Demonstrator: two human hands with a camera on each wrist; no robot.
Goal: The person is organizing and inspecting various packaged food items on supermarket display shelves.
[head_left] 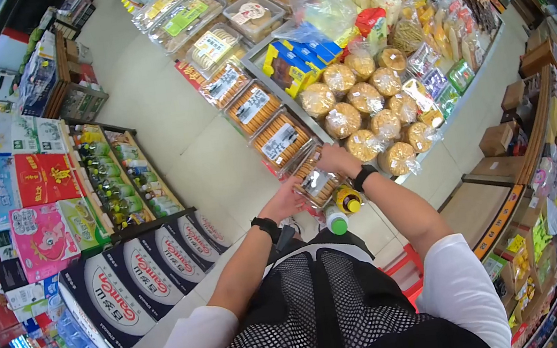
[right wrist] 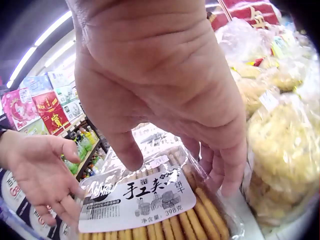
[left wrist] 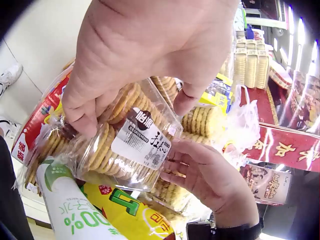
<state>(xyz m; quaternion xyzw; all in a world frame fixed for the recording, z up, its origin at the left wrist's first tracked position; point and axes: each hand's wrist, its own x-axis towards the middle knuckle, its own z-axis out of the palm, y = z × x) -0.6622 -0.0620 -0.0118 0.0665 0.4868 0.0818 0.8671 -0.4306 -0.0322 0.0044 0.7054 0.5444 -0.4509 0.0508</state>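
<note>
In the head view, a clear plastic pack of sandwich biscuits (head_left: 315,182) with a white label lies tilted between the two hands, at the near end of a row of similar packs. My right hand (head_left: 338,159) grips it, thumb on one side and fingers on the other, as the right wrist view shows. On the opposite side is my left hand (head_left: 283,200), its fingertips at the pack's edge and its thumb held away from it. Chinese lettering covers the label (right wrist: 137,200). Close below stand a white bottle with a green cap (head_left: 337,221) and a yellow-capped bottle (head_left: 348,200).
Bagged round biscuits (head_left: 360,98) fill the metal-edged display to the right. Further biscuit packs (head_left: 279,140) line its left edge. Dark printed cartons (head_left: 148,276) and a bottle shelf (head_left: 106,175) stand at left across a tiled aisle (head_left: 183,141). A red stool (head_left: 407,271) is behind the right forearm.
</note>
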